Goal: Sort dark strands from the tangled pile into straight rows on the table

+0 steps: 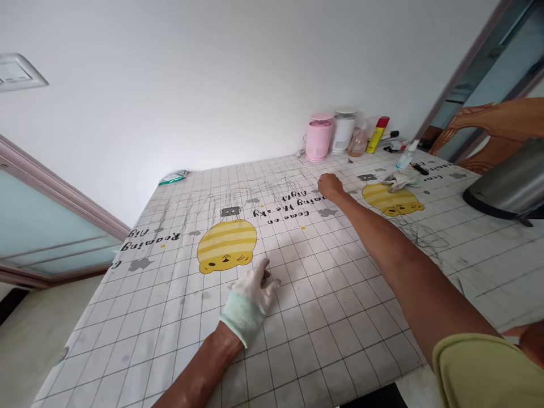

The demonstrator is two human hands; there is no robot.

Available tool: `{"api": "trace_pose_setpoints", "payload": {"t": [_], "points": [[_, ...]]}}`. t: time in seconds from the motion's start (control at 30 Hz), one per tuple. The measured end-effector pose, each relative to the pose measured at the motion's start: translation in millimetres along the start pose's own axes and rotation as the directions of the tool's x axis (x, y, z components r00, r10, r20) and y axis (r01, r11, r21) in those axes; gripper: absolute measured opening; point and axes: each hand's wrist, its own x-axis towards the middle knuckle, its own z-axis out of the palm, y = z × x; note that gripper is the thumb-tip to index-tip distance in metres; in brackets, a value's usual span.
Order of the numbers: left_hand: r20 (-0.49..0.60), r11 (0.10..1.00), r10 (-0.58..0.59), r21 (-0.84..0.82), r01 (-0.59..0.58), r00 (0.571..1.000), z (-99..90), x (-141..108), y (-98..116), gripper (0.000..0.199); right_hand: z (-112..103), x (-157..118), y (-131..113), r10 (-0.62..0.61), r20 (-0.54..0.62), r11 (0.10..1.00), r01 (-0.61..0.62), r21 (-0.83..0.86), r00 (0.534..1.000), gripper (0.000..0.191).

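Note:
My left hand (pixel 255 289) wears a white glove with a mint-green knitted cuff. It rests low over the checked tablecloth (pixel 314 306), just below a yellow bear-balloon print, with thumb and forefinger apart and nothing seen between them. My bare right hand (pixel 330 186) reaches far across to the back of the table, its fingers curled against the cloth. Whatever those fingers may hold is hidden. To its right lies a second white glove (pixel 403 179), crumpled on another bear print. Behind the right hand stands a pink cylindrical device (pixel 319 139).
Along the wall stand a white cylindrical device (pixel 342 133), a spray bottle of amber liquid (pixel 357 141) and a yellow can with a red cap (pixel 377 136). A small clear bottle (pixel 407 156), a metal kettle (pixel 505 184) and a wooden chair (pixel 497 127) are right. A green-white packet (pixel 173 177) lies back left.

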Motion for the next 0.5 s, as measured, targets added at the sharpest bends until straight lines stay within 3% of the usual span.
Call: {"api": "trace_pose_setpoints", "payload": {"t": [0.27,0.5], "points": [[0.009,0.999,-0.022,0.048,0.021,1.0,-1.0,-1,4,0.047,12,17,1,-0.023,0.035,0.999,0.025,-0.045,0.999,0.032],[0.037,0.998,-0.059,0.01,0.059,0.998,1.5,4,2,0.05,-2,-2,6,0.007,0.022,0.998,-0.005,-0.065,1.0,0.041]]}}
